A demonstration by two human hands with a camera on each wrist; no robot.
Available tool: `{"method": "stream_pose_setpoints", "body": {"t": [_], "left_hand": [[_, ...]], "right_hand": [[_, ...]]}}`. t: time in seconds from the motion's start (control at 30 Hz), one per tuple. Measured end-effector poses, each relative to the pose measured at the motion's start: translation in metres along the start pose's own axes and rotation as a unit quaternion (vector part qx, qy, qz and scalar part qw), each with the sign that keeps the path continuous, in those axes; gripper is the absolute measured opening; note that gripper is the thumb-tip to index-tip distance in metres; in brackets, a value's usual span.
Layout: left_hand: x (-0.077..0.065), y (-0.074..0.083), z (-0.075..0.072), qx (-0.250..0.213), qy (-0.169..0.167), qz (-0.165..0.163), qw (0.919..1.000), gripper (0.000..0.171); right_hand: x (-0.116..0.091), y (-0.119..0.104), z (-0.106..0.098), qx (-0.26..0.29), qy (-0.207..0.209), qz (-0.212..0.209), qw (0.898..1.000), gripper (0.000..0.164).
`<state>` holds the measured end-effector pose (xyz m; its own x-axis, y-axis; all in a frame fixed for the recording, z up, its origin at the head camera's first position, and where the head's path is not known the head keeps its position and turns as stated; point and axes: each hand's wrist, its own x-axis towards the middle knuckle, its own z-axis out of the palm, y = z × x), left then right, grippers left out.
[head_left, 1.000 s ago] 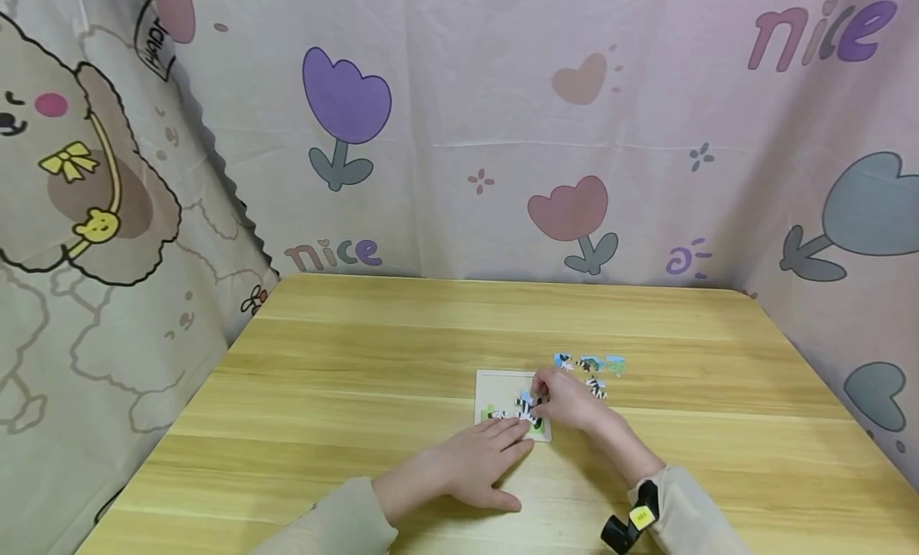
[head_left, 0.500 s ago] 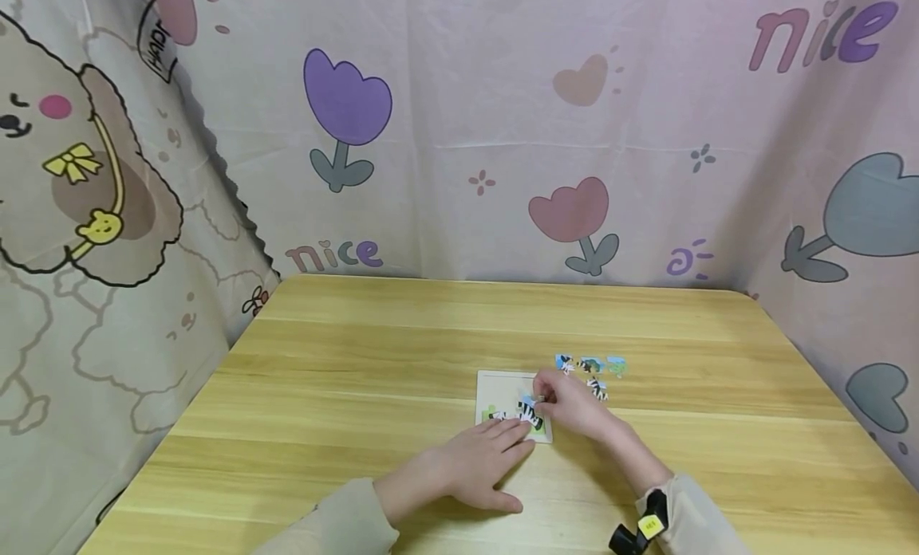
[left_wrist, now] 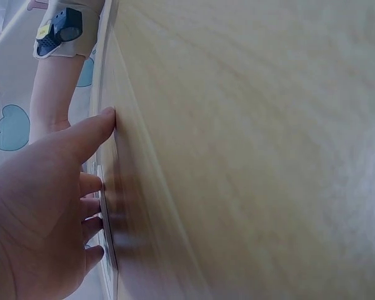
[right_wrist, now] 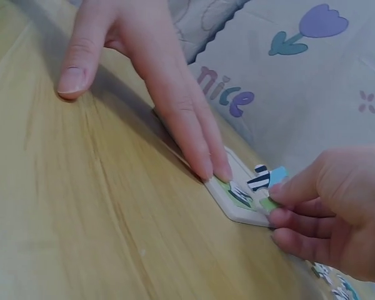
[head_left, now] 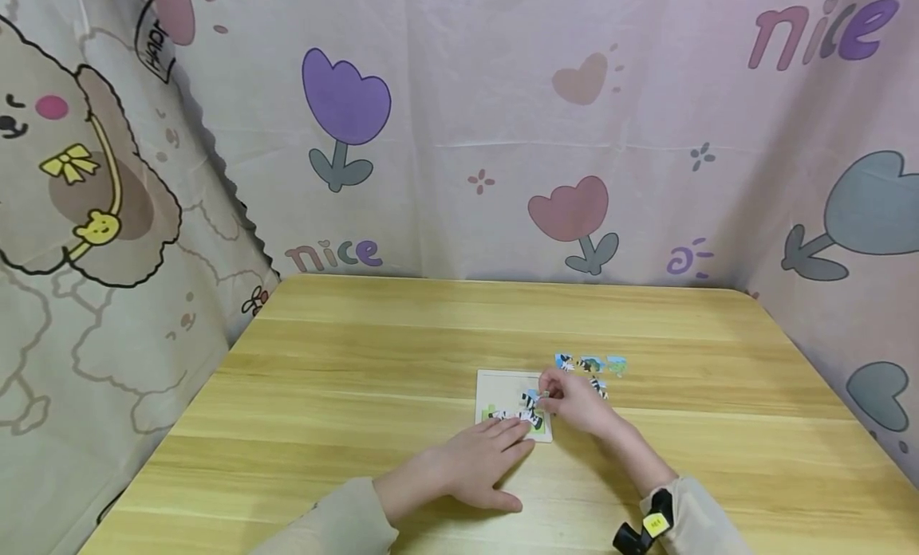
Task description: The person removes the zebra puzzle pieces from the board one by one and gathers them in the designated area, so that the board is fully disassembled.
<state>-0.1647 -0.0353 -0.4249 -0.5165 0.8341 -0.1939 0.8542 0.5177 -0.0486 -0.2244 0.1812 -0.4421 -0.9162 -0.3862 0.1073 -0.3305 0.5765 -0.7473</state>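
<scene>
A shallow white puzzle board (head_left: 498, 384) lies on the table, with zebra-patterned pieces (right_wrist: 240, 194) set along its near side. Straight fingers of my left hand (head_left: 479, 462) rest on the board's near edge over those pieces, the thumb spread apart on the tabletop. My right hand (head_left: 577, 402) is at the board's right side, pinching a puzzle piece (right_wrist: 261, 180) between thumb and fingers. Black and white stripes with blue and green patches show on that piece. In the right wrist view it stands tilted above the board, and the fingertips hide part of it.
Several loose puzzle pieces (head_left: 591, 365) lie beyond the board at the right, one partly behind my right hand. The wooden table (head_left: 345, 348) reaches back to a printed curtain (head_left: 459, 84). A black camera (head_left: 644, 529) sits on the right wrist.
My right hand has shifted slightly away and to the right with the pinched piece, uncovering more of the pieces set in the board. The left hand stays in place.
</scene>
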Motion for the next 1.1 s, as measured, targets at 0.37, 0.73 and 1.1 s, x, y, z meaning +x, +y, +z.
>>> {"method": "stream_pose_setpoints", "body": {"t": [0.37, 0.73, 1.1], "left_hand": [[-0.001, 0.001, 0.001, -0.003, 0.010, 0.005, 0.9999, 0.078], [0.000, 0.001, 0.004, -0.008, 0.012, 0.007, 0.9999, 0.077], [-0.004, -0.001, 0.006, -0.012, 0.013, 0.005, 0.9998, 0.079]], "right_hand": [[-0.010, 0.016, -0.026, 0.076, 0.052, 0.021, 0.996, 0.019], [-0.049, 0.042, -0.067, 0.140, 0.082, 0.127, 0.979, 0.027], [-0.064, 0.062, -0.085, 0.037, 0.097, 0.163, 0.981, 0.023]]}}
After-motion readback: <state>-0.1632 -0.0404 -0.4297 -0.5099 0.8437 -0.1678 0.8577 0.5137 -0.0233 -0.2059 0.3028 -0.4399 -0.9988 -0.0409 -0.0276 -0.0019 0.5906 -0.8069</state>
